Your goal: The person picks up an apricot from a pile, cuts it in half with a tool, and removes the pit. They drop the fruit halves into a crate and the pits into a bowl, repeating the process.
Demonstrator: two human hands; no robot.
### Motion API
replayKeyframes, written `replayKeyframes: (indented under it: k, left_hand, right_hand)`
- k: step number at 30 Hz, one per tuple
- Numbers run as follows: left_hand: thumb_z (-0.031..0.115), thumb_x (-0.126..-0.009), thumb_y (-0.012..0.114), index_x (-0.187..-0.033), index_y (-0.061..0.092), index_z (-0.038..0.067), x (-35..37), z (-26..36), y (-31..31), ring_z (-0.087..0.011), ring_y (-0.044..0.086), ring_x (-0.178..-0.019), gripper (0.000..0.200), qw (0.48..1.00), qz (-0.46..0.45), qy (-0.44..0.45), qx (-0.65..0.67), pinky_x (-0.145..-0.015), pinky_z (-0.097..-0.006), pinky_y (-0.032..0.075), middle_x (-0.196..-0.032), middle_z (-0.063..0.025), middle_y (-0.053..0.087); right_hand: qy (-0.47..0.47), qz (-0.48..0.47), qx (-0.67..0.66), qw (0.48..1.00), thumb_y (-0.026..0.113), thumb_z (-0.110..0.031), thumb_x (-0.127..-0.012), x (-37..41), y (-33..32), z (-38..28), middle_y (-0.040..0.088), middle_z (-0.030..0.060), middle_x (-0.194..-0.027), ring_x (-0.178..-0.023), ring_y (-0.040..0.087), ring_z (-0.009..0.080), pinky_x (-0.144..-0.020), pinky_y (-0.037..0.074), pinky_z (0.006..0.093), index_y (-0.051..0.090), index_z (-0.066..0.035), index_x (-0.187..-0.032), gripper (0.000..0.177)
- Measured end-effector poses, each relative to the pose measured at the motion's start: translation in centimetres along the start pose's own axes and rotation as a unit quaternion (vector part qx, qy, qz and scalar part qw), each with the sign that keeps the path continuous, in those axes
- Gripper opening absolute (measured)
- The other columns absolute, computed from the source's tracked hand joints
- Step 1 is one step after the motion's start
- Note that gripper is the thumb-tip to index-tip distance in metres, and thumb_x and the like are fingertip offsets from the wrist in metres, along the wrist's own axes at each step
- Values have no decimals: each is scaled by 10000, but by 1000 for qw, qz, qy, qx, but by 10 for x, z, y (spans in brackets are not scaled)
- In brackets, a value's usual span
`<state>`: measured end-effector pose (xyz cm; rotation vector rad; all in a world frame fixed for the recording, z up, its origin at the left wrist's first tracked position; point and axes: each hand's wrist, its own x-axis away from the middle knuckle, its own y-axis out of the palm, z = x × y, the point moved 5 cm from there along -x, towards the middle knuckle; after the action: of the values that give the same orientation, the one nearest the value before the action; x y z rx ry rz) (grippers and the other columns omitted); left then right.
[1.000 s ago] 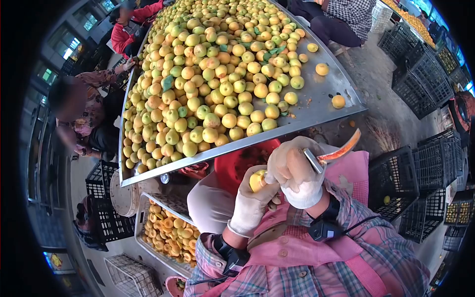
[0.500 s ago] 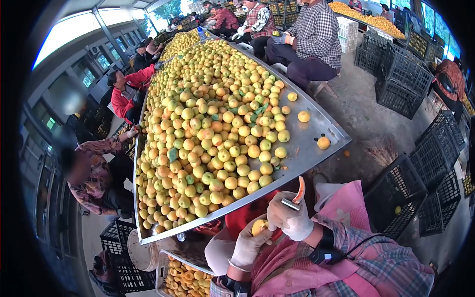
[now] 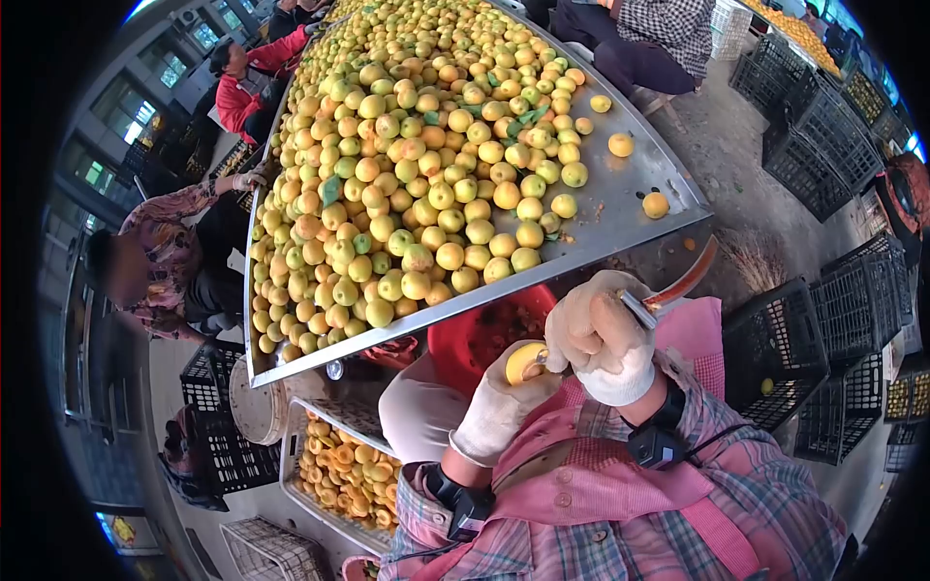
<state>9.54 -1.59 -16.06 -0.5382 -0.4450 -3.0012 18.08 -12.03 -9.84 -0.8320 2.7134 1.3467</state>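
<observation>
My left hand (image 3: 504, 405), in a whitish glove, is closed round a yellow apricot (image 3: 524, 362) above my lap. My right hand (image 3: 603, 334), gloved too, grips a knife with a curved reddish-brown and silver handle (image 3: 686, 278) that sticks out past the knuckles. A short metal tip shows against the cut side of the apricot, where the fingers of both hands nearly meet. Below and beyond the hands is a red basin (image 3: 448, 339) with dark scraps in it. A metal sorting table (image 3: 620, 208) heaped with apricots (image 3: 417, 194) stands in front of me.
A white crate (image 3: 291, 465) of cut apricot halves stands at lower left, near a round whitish lid (image 3: 254, 399). Black plastic crates (image 3: 775, 363) are stacked on the right. Other people sit along the table, one in a patterned shirt (image 3: 160, 252) at left.
The view has tilted downward, so the table sits higher and more of my lap and the crates shows. Both hands still hold the apricot and the knife; the knife handle has swung rightward.
</observation>
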Motion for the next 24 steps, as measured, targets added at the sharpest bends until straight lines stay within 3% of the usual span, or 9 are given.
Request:
replayKeyframes:
  k: [3, 9, 11, 12, 15, 19, 21, 23, 24]
  left_hand:
    - [59, -815, 670, -1134, 574, 16, 1, 1, 0, -98, 543, -926, 335, 1000, -3, -7, -6, -847, -252, 447, -1013, -13, 609]
    - [69, -797, 678, -1112, 581, 0, 5, -4, -5, -101, 558, -907, 336, 999, -8, 14, -51, -839, -264, 461, -983, -13, 622]
    - [70, -792, 681, -1103, 584, 0, 6, -5, -5, -101, 562, -898, 334, 998, -23, 19, -52, -831, -267, 466, -980, -12, 624]
    - [72, -788, 683, -1094, 587, 2, 6, -7, -5, -100, 564, -891, 328, 996, -22, 20, -79, -821, -268, 470, -974, -13, 625]
    - [80, -778, 694, -1049, 598, 13, 4, -7, -8, -93, 564, -862, 295, 989, -22, 46, -142, -781, -265, 476, -933, -5, 629]
    - [81, -794, 684, -1015, 596, 15, 5, -6, -9, -89, 559, -830, 247, 995, -24, 9, -93, -757, -259, 474, -916, -4, 624]
    - [80, -802, 680, -1005, 596, 17, 3, -6, -9, -88, 558, -817, 228, 997, -29, 6, -78, -749, -257, 473, -908, -2, 622]
    - [98, -831, 662, -1001, 597, 21, 0, -5, -8, -78, 555, -808, 197, 996, -43, 1, -79, -732, -232, 461, -907, -1, 611]
    - [118, -866, 637, -1070, 567, 24, 4, -7, -10, -100, 582, -805, 235, 993, -31, -109, -43, -681, -242, 475, -941, -26, 610]
  right_hand:
    - [-1, -36, -22, 999, 591, -123, -891, 4, -2, 7, 502, 40, -609, -501, 458, 108, -461, 354, 250, 534, -15, -842, 131]
    - [2, -83, 223, 971, 644, -117, -769, 3, -3, 5, 614, 60, -652, -567, 609, 213, -546, 473, 321, 588, -37, -694, 123]
    - [-143, -151, 453, 867, 659, -118, -766, -1, 16, -8, 607, 78, -641, -570, 614, 246, -546, 474, 328, 592, -37, -678, 137]
    - [-83, -173, 335, 922, 672, -114, -759, -3, 21, -6, 591, 92, -620, -586, 623, 253, -545, 465, 323, 590, -32, -661, 152]
    - [27, -205, 376, 903, 637, -113, -750, -7, 25, -3, 601, 56, -611, -566, 611, 205, -526, 473, 321, 599, -51, -649, 124]
    - [187, -99, 250, 945, 619, -132, -806, -6, 13, 13, 523, 13, -559, -471, 535, 150, -445, 391, 287, 569, -62, -632, 194]
    - [132, -83, 269, 951, 597, -149, -842, -8, 10, 17, 446, -4, -502, -417, 479, 147, -410, 359, 283, 487, -84, -572, 299]
    - [195, -28, 47, 979, 595, -169, -864, -8, 0, 26, 396, -2, -467, -389, 428, 141, -394, 337, 293, 400, -108, -534, 388]
    - [152, -34, -73, 985, 584, -79, -896, -10, 0, 29, 411, -23, -518, -400, 401, 64, -376, 271, 213, 471, -73, -667, 255]
